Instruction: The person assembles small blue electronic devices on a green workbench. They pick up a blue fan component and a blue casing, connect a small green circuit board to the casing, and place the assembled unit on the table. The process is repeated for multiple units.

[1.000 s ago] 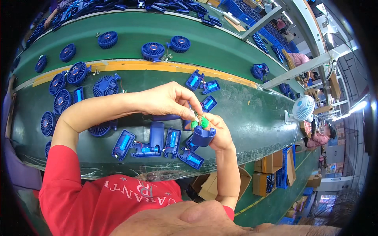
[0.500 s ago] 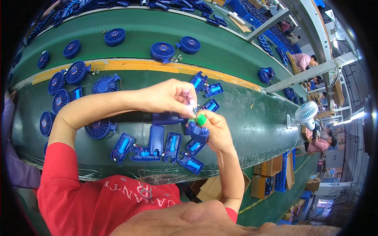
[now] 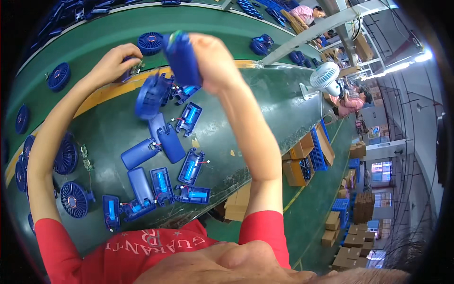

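Note:
My left hand (image 3: 113, 65) reaches over the far edge of the table, its fingers closed around a dark blue part (image 3: 127, 67) with a small circuit board beside it; the hand hides most of that part. Raised and slightly blurred, my right hand (image 3: 212, 59) grips a blue casing (image 3: 183, 62) with a bit of green at its top. Between the hands is a blurred blue fan head (image 3: 150, 98); whether it hangs from the casing, I cannot tell. Below lie several open blue casings (image 3: 191, 165) with light blue cylinders and wires, and plain blue covers (image 3: 141, 154).
More round fan heads (image 3: 74, 199) sit at the left of the table. Beyond a yellow strip (image 3: 99, 97) runs a green belt (image 3: 101, 35) carrying fan heads. A small white fan (image 3: 325, 78) stands at right, near cardboard boxes (image 3: 297, 173). Other people work farther off.
My hands, together over the table before, are now apart: the left moved out toward the belt, the right lifted a casing up and away. The view has also turned.

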The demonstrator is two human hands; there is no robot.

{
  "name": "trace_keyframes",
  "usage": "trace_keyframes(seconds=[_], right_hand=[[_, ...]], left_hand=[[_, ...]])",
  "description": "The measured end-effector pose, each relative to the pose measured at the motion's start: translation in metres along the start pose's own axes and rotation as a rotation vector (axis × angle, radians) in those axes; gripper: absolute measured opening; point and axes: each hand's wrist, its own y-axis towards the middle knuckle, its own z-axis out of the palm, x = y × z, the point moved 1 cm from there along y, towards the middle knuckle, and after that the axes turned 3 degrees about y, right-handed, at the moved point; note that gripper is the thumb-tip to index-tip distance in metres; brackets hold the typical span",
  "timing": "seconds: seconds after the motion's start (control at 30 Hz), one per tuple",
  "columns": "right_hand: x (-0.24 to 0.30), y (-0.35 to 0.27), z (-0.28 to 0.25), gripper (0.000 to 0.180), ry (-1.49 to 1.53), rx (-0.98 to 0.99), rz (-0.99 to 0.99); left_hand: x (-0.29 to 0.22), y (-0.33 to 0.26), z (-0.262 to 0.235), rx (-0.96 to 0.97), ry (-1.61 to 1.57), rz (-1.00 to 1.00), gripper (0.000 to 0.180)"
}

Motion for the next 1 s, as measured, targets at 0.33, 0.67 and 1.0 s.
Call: trace_keyframes(seconds=[0.33,0.67,1.0], right_hand=[[-0.032,0.062,-0.074,0.02,-1.17,-0.296,-0.274],[-0.112,-0.024,-0.035,0.032,-1.24,-0.026,-0.34],[-0.128,-0.08,-0.081,0.023,-0.552,-0.405,-0.099]], left_hand=[[0.026,0.01,0.016,0.322,0.67,-0.172,0.026],[0.021,-0.043,-0.054,0.365,0.475,-0.3,0.028],[0.025,-0.009,-0.017,0.034,0.378,0.104,0.014]])
